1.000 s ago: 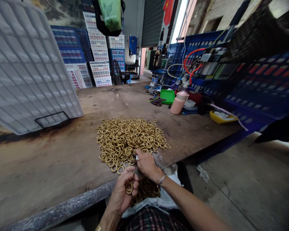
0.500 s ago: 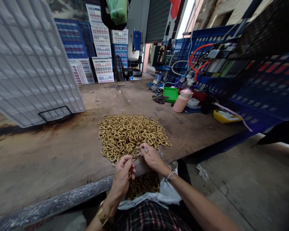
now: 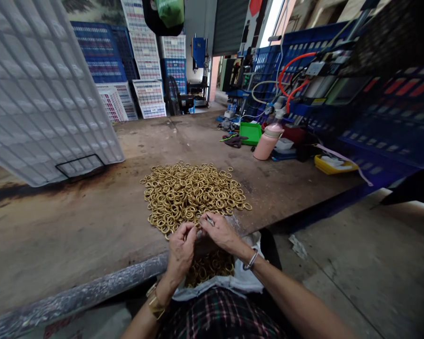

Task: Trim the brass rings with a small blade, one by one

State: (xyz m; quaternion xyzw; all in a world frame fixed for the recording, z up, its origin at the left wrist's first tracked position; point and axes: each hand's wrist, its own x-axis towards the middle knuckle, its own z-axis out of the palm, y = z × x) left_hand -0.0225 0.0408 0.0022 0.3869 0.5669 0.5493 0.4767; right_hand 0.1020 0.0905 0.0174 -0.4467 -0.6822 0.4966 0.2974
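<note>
A heap of brass-coloured rings [image 3: 192, 188] lies on the worktable near its front edge. My left hand [image 3: 181, 247] is closed in a pinch at the near side of the heap, with a ring at its fingertips, mostly hidden. Close against it, my right hand [image 3: 221, 233] grips a small pointed metal tool [image 3: 209, 220] whose end sticks out above the fingers; its exact kind does not show. Below both hands, an open white sack [image 3: 245, 278] on my lap holds more rings of the same sort.
A large whitish ribbed plastic crate [image 3: 53, 94] stands at the left of the worktable [image 3: 74, 226]. On the right are a pink bottle [image 3: 266, 143], a green tray [image 3: 250, 133], a yellow tray [image 3: 334, 165] and an apparatus with orange hoses [image 3: 286, 84]. Stacked crates [image 3: 144, 54] stand behind.
My hands have come closer together: the left moved up a little and the right slightly left. The metal tool has shifted left with the right hand. The view tilted slightly.
</note>
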